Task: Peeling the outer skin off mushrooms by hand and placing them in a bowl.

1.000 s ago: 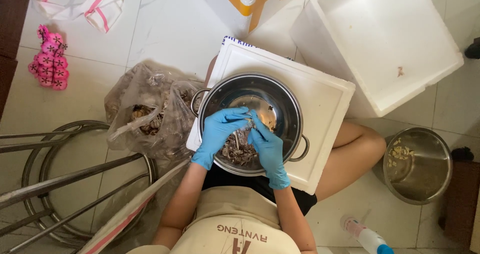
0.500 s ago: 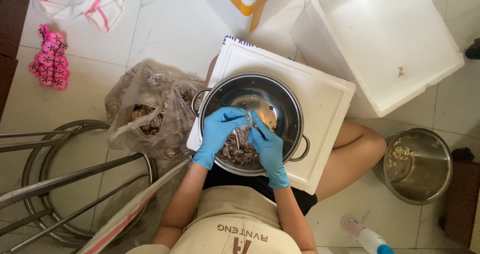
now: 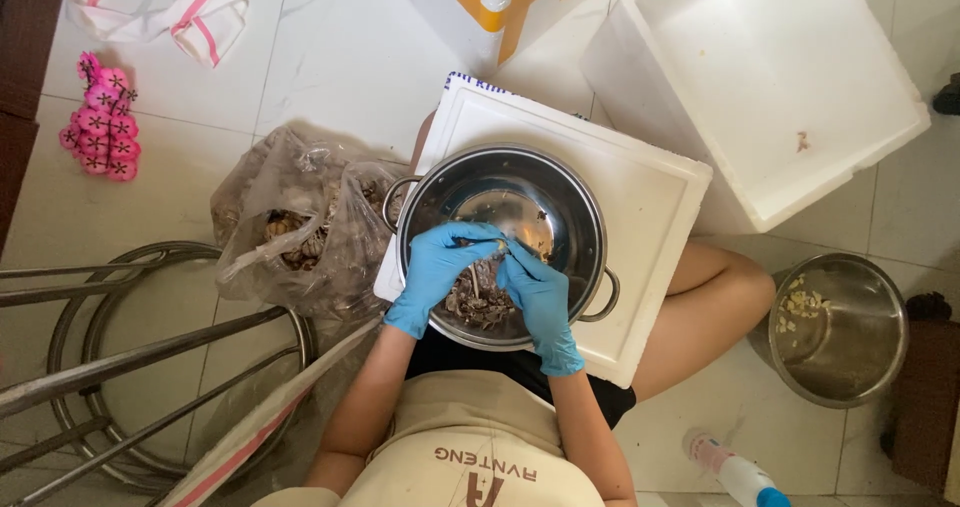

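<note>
**A:** From the head camera, where are the hands?

**B:** Both are inside the steel pot (image 3: 500,192), which sits on a white foam lid (image 3: 650,217) across the person's lap. The left hand (image 3: 435,272) and the right hand (image 3: 540,302) wear blue gloves and meet over a heap of small brown pieces (image 3: 475,302) in the near part of the pot.

**A:** Are they holding anything?

**B:** The left hand's fingers are curled around a thin, pale sliver (image 3: 482,241) at its fingertips. The right hand's fingers are pinched against the same spot, touching that sliver. It is too small to say what it is.

**A:** And the heap relative to the hands?

**B:** Directly under and between them; the far half of the pot bottom is bare and shiny.

**A:** What lies around?

**B:** A clear plastic bag (image 3: 300,227) with more brown pieces touches the pot on the person's left. A second steel pot (image 3: 838,329) with pale scraps stands on the floor to the right, well apart. Beyond the lid lies an open white foam box (image 3: 760,77). A metal stool frame (image 3: 150,357) stands at far left.
</note>
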